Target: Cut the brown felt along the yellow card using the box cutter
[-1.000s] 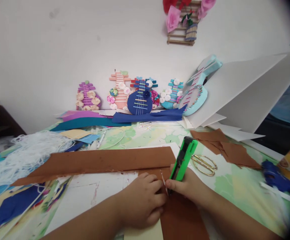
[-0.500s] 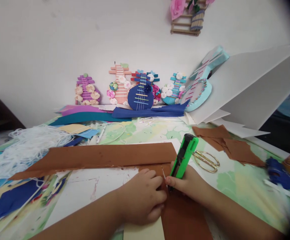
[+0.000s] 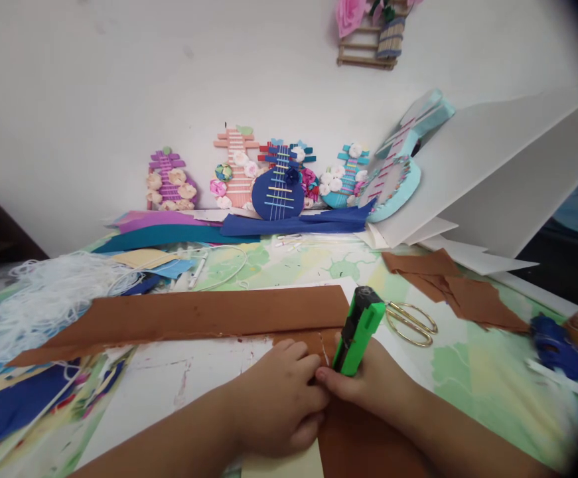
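My right hand (image 3: 383, 382) is wrapped around a green and black utility knife (image 3: 360, 332), which stands steeply over a brown sheet (image 3: 363, 438); its blade tip is hidden behind the fingers. Close beside it, my left hand (image 3: 281, 398) presses on the same sheet with curled fingers, and whatever lies under its fingertips is hidden. A thin pale line runs on the brown sheet just beyond the hands. Partly under my left hand lies a cream card (image 3: 286, 465). A long folded brown strip (image 3: 209, 312) stretches across beyond both hands.
Gold-handled scissors (image 3: 413, 325) lie right of the knife. Brown scraps (image 3: 478, 302) and a blue tool (image 3: 560, 345) sit farther right. White cord (image 3: 54, 292) is heaped at left. Paper lutes, including a dark blue one (image 3: 276, 192), lean against the wall. Large white sheets (image 3: 468, 159) stand at right.
The knife and my right hand have moved slightly down and toward me, close against my left hand. My left hand stays nearly in place. The view has shifted slightly.
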`<state>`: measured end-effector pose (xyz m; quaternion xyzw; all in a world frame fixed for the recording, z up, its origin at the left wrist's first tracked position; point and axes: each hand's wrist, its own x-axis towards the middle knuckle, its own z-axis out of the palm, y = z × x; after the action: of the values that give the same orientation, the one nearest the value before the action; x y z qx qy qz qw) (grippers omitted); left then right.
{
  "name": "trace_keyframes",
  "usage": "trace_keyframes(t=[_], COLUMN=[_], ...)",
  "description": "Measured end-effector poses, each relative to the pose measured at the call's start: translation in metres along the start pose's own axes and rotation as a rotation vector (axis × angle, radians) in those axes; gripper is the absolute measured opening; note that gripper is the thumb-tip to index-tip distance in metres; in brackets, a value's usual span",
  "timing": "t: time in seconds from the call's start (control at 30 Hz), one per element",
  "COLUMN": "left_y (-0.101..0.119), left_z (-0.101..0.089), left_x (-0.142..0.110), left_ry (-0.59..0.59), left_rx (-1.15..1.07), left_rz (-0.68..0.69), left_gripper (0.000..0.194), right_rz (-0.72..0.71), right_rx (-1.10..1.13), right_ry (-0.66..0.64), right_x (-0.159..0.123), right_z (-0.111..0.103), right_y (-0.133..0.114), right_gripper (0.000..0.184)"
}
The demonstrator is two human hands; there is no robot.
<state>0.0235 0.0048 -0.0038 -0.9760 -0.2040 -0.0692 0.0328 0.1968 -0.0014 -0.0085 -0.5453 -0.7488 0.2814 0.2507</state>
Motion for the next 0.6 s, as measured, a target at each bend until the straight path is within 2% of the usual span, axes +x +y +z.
trace_keyframes(t=[0.13,0.3,0.47,0.6], left_y=[-0.0004,0.0000,0.0005,0.0010], left_z=[0.0016,0.0009,-0.0006,-0.0007], left_x=[-0.0009,-0.0014,-0.0018,-0.0028], left_ry=[0.003,0.028,0.015,0.017], left_rx=[-0.007,0.000,0.006,0.005], left_rz=[0.001,-0.013,-0.010,-0.014], left_gripper=[0.010,0.012,0.012,0.014], right_rz=[0.037,0.087,0.088,0.191], right_rx=[0.029,0.065,0.104,0.191], right_ry=[-0.001,0.110,0.089,0.156], right_x=[0.0025,0.0039,0.0046,0.0077], right_z=[-0.0007,0.0004,-0.0007,-0.0025], right_y=[0.0009,0.0031,0.0034,0.0078], right_gripper=[0.032,0.027,0.026,0.030])
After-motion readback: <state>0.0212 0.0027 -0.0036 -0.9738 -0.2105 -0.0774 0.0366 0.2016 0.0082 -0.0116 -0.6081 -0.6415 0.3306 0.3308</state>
